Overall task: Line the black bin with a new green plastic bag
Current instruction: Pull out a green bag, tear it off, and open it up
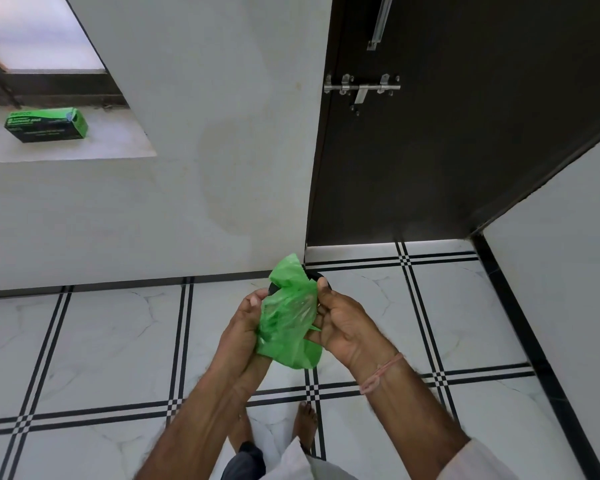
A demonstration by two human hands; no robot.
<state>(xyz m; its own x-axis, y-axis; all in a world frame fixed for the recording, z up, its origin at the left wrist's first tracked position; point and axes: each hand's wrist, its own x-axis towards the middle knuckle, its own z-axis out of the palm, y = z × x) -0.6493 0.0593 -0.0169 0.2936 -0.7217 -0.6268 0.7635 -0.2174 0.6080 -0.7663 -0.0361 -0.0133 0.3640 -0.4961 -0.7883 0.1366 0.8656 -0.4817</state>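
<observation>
Head view shows the left hand [241, 329] and right hand [345, 329] close together, fingers and thumbs of each curled into the green plastic bag [288, 317], a thin, glossy, half-translucent film bunched and wrinkled between them. The step in hand looks like unfolding it, and next the layers need rubbing apart to find the mouth before it goes over the black bin [316, 273], whose dark curved rim shows just behind the bag. Farther off, a green-and-black cardboard box [45, 125] lies on the pale windowsill [101, 143].
</observation>
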